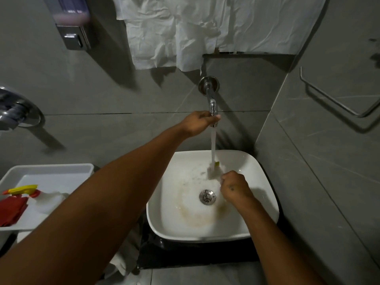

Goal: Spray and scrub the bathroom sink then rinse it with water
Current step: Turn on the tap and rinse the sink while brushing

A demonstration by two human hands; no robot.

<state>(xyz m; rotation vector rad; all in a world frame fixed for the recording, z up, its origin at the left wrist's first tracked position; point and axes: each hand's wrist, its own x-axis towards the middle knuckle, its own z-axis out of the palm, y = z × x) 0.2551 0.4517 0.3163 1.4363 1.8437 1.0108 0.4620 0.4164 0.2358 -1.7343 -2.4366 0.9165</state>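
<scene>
A white basin sink (259, 177) sits below a chrome wall tap (211, 99), and water streams from the tap into the bowl. Brownish stains ring the metal drain (207, 197). My left hand (198, 122) is closed around the tap's spout end. Inside the bowl, my right hand (234, 187) grips a scrub sponge (213, 171) with a yellow edge, held under the stream; most of the sponge is hidden by water and fingers. A white spray bottle (44, 199) with a yellow and red trigger lies in a tray at the left.
The white tray (51, 168) at the left also holds a red cloth (12, 208). On the wall hang a soap dispenser (71, 23), crumpled white paper (185, 27) and a metal towel bar (337, 99). Another chrome fitting (14, 112) sits far left.
</scene>
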